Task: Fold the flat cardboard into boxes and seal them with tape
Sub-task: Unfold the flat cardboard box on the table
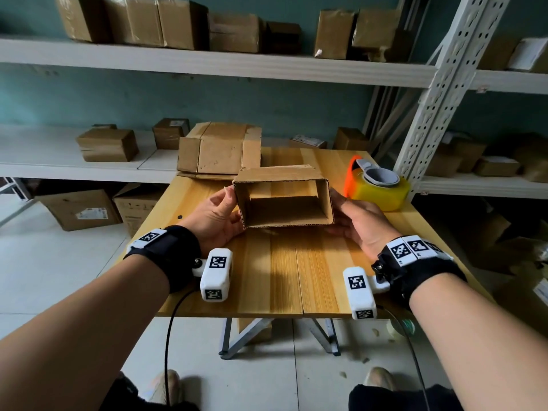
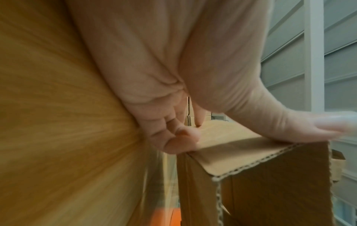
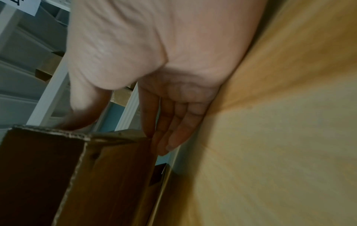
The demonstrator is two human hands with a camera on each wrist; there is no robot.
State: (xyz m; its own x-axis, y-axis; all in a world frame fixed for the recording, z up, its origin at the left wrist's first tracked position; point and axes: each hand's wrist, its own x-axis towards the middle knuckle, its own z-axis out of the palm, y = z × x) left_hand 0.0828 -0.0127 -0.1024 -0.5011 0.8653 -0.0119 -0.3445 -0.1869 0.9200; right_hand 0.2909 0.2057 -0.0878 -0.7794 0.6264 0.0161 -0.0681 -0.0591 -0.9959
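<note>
Now the box (image 1: 283,197) sits at the centre of the head frame on the wooden table (image 1: 296,277), squared up into an open tube whose mouth faces the camera; its long axis runs left to right across the picture. One hand is on each short end. The left hand (image 1: 218,216) grips the left end, thumb over the top edge and fingers curled against the side wall, as the left wrist view confirms. The right hand (image 1: 360,222) cups the right end, thumb on the top edge; its fingers look fairly straight along the wall in the blurred right wrist view, so the grip may be more a press than a pinch. Both hands are equally near, so the flaps at the open mouth would likely be folded inward from both sides. By count: one opened box, one stack of flat cardboard (image 1: 219,151) at upper centre behind it, one tape dispenser (image 1: 376,183) just right of it, beyond the right hand.
</note>
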